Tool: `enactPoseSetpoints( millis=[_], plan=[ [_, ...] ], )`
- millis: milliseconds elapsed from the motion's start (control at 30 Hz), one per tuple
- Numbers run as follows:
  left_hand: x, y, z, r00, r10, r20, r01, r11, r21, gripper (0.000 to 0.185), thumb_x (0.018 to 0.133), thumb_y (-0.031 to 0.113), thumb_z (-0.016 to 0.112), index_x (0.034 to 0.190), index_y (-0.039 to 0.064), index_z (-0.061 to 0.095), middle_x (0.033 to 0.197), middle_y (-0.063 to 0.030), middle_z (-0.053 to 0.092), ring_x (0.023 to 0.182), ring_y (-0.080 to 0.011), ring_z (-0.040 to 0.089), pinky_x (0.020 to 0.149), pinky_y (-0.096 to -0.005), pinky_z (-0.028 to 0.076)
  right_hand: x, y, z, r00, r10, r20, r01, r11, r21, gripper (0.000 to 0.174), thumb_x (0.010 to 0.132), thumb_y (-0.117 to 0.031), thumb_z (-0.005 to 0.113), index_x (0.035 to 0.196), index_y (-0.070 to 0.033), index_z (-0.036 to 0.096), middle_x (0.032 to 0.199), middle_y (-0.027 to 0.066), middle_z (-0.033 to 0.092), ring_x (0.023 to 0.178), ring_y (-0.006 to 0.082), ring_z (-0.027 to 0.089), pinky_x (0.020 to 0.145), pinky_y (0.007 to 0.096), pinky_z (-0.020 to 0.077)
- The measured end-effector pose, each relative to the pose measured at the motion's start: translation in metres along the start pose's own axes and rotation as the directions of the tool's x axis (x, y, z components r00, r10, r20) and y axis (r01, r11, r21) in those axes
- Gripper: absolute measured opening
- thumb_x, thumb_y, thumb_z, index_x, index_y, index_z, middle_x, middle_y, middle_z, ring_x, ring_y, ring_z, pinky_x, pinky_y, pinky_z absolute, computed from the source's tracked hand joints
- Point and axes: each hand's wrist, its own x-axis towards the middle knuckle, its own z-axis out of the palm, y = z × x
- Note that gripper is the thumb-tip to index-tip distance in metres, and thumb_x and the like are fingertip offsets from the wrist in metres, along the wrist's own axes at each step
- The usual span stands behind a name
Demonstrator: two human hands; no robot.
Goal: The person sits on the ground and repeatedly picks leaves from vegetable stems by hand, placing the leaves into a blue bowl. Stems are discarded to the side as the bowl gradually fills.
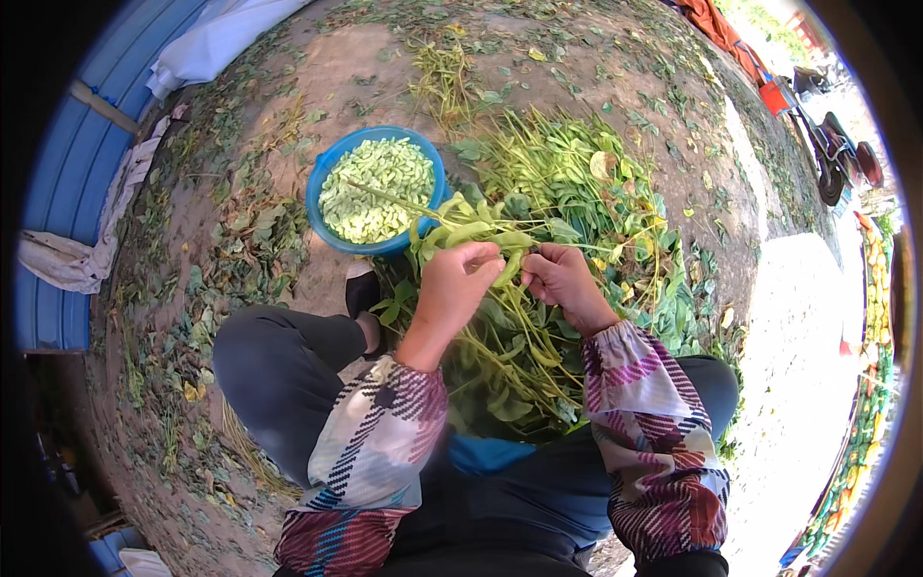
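In front of me, my left hand pinches a cut bean stalk hung with green pods. My right hand is just to its right, thumb and forefinger closed on the same bunch; whether they grip a pod or the stem is hidden by the fingers. One curved green pod hangs between the two hands. Under them, more leafy bean stalks lie across my lap. Beyond my left hand stands a blue plastic basin, filled nearly to the rim with loose green bean pods.
A heap of bean plants with pods lies ahead to the right. Fallen leaves litter the bare ground. Blue corrugated metal sheeting borders the left. At the far right, a wheeled metal object stands beyond orange cloth.
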Motion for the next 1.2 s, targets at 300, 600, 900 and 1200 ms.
enactPoseSetpoints(
  millis=[300,600,900,1200],
  plan=[
    [-0.018,-0.006,0.017,0.990,-0.065,-0.122,0.075,0.994,0.079,0.026,0.080,0.020,0.063,0.089,-0.004,0.066,0.076,-0.0137,0.068,0.068,-0.0164,0.065,0.065,-0.0274,0.049,-0.011,0.003,0.009,0.996,-0.088,0.013,0.089,0.995,-0.035,0.014,0.087,-0.013,0.056,0.077,-0.004,0.059,0.063,-0.0002,0.057,0.046,0.0040,0.046,0.039,0.0175,0.0291],
    [-0.014,-0.017,0.004,0.977,-0.182,0.113,0.190,0.980,-0.060,0.019,0.078,0.015,0.058,0.073,-0.002,0.065,0.063,0.0032,0.057,0.058,-0.0023,0.044,0.052,-0.0215,0.034,-0.016,0.011,0.015,0.977,-0.210,0.036,0.211,0.922,-0.325,0.008,0.079,-0.005,0.059,0.074,0.002,0.062,0.062,0.0035,0.059,0.051,0.0068,0.051,0.046,0.0240,0.0399],
    [-0.018,-0.013,-0.001,0.999,0.043,0.003,-0.043,0.998,0.035,0.024,0.075,0.018,0.062,0.078,-0.005,0.063,0.060,-0.0019,0.053,0.058,-0.0071,0.047,0.054,-0.0268,0.040,-0.027,0.004,0.028,0.770,-0.634,0.068,0.527,0.572,-0.629,0.014,0.081,-0.008,0.069,0.084,0.005,0.063,0.072,-0.0023,0.059,0.061,0.0024,0.050,0.055,0.0181,0.0418],
    [-0.023,-0.002,-0.001,0.977,0.138,0.163,-0.132,0.990,-0.050,0.014,0.083,0.011,0.061,0.085,-0.002,0.064,0.062,0.0069,0.046,0.059,-0.0014,0.038,0.051,-0.0206,0.031,-0.035,-0.024,0.005,0.952,-0.259,0.165,0.302,0.884,-0.356,0.016,0.079,-0.012,0.073,0.077,0.001,0.065,0.060,-0.0068,0.049,0.057,0.0005,0.039,0.048,0.0201,0.0320]
  ],
)
